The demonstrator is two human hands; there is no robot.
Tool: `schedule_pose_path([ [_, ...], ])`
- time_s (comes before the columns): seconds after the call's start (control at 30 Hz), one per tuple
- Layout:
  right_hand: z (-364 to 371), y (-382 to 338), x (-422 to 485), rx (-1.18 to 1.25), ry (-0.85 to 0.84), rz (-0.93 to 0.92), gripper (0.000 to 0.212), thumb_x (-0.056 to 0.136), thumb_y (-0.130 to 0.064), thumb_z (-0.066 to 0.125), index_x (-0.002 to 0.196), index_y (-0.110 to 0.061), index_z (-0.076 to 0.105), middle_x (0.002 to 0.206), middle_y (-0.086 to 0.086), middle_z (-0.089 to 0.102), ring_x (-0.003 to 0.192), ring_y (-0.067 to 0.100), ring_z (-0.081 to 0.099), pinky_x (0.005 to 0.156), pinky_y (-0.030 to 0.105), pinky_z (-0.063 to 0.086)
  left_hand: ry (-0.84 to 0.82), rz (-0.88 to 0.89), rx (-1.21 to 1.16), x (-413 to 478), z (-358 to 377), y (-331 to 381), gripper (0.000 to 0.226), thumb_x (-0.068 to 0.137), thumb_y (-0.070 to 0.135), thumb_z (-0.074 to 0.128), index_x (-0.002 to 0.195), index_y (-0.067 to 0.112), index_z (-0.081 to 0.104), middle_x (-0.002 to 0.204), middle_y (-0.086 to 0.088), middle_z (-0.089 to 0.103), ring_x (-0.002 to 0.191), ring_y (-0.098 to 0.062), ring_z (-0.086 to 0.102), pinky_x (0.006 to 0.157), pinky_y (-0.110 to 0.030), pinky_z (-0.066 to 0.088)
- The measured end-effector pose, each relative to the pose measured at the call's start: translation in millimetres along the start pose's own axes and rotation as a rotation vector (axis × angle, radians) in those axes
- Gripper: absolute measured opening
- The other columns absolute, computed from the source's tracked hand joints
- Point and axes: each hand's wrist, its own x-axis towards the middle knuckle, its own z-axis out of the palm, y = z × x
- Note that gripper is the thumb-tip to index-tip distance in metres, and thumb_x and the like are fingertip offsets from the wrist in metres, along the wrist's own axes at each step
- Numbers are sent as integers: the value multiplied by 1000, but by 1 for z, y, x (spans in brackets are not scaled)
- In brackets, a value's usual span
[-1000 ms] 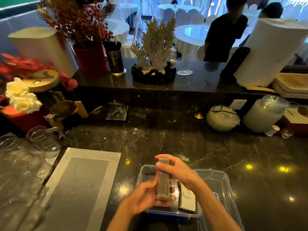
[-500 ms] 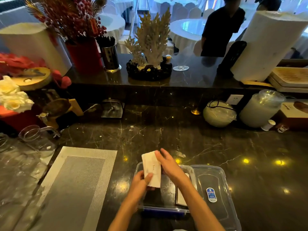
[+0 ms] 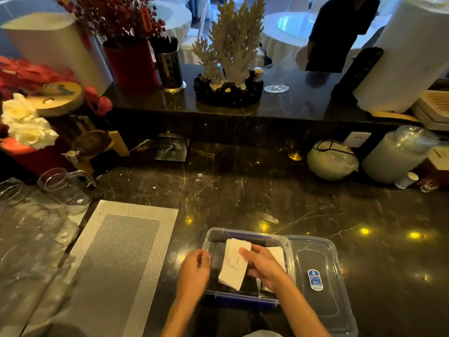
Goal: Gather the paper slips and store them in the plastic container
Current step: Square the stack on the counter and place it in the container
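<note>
A clear plastic container [image 3: 245, 234] with blue clips sits on the dark marble counter near the front edge. Inside it lies a stack of white paper slips [image 3: 233, 263], the top one printed with "love". My right hand [image 3: 263, 265] rests on the stack's right side, thumb and fingers gripping it. A second white stack [image 3: 278, 255] shows partly behind that hand. My left hand [image 3: 194, 271] is at the container's left wall, fingers curled against the rim, off the slips.
The container's clear lid [image 3: 318, 280] with a blue label lies just right of it. A grey woven placemat [image 3: 116, 261] and several glass jugs [image 3: 36, 229] are on the left. Jars, flowers and a raised ledge line the back.
The stack, held upright in both hands above the container, has been turned flat and lowered into it. My left hand has come off the slips to the container's left wall.
</note>
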Motion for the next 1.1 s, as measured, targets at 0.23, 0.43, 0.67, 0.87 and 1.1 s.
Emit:
schedule_pose_path([
  [0.23,21,20,24,-194,111,-68,13,95,-24,61,96,-34,53,110,-5,64,116,22,61,88,38,53,-186,-44,137,8,1,-21,48,101,21,46,147,25,34,142,-8,48,128,-26,51,105,-49,46],
  [0.43,28,30,34,-394,234,-159,33,97,-27,59,127,-15,58,125,5,65,120,25,61,98,37,51,-231,-15,100,4,2,-24,54,101,11,43,151,24,28,147,-7,46,134,-25,46,110,-45,42],
  [0.67,24,27,39,-484,333,-173,44,99,-36,52,135,-12,53,142,12,52,131,29,51,110,43,43,-266,-12,71,9,1,-30,62,96,-1,44,150,24,29,135,-7,55,120,-17,56,103,-36,49],
  [0.87,26,33,41,-515,335,-115,51,96,-31,59,142,-16,44,149,11,43,136,30,44,110,43,41,-253,-19,83,11,4,-36,66,96,-1,45,152,27,25,130,-2,52,113,-10,53,92,-28,47],
  [1.1,46,40,37,-560,233,-156,49,93,-19,63,140,-23,47,145,7,49,135,28,47,109,45,45,-266,-22,53,9,4,-37,66,96,-2,45,151,27,25,142,-4,47,130,-16,47,105,-34,43],
])
